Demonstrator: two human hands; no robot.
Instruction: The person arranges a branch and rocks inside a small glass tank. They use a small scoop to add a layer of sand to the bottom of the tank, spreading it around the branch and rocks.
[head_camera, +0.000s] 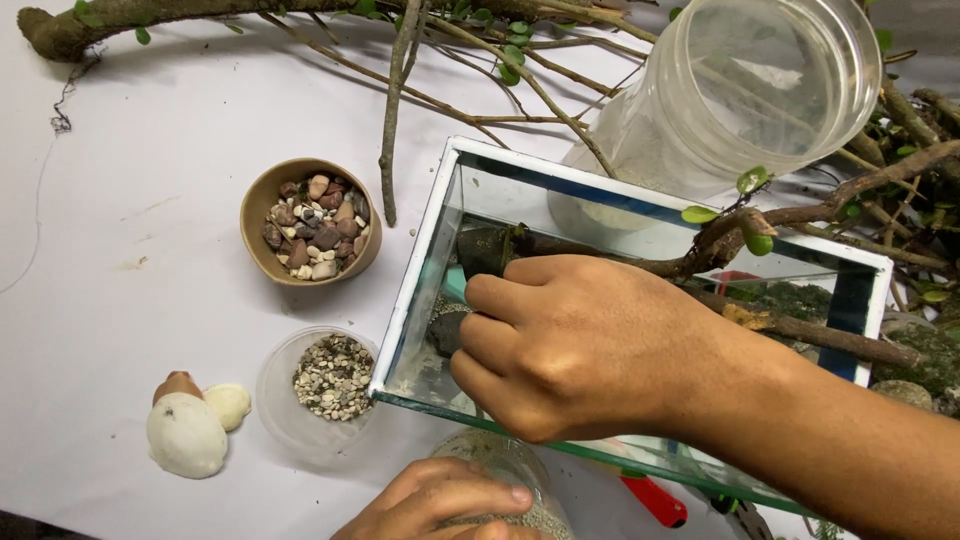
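My right hand (570, 345) reaches from the right into a rectangular glass tank (425, 255). Its fingers are curled around a small teal object (455, 283), most of which is hidden. Just below the fingertips a dark stone (446, 333) lies on the tank floor. A leafy branch (800, 215) rests across the tank over my wrist. At the bottom edge my left hand (440, 505) grips a clear cup (505, 462) holding fine sand, just in front of the tank's near wall.
Left of the tank are a brown bowl (256, 205) of mixed pebbles, a clear dish (277, 405) of fine gravel, and three smooth stones (185, 437). A big clear jar (760, 85) lies behind. Branches (100, 18) cross the back. A red tool (655, 500) lies under the tank's near edge.
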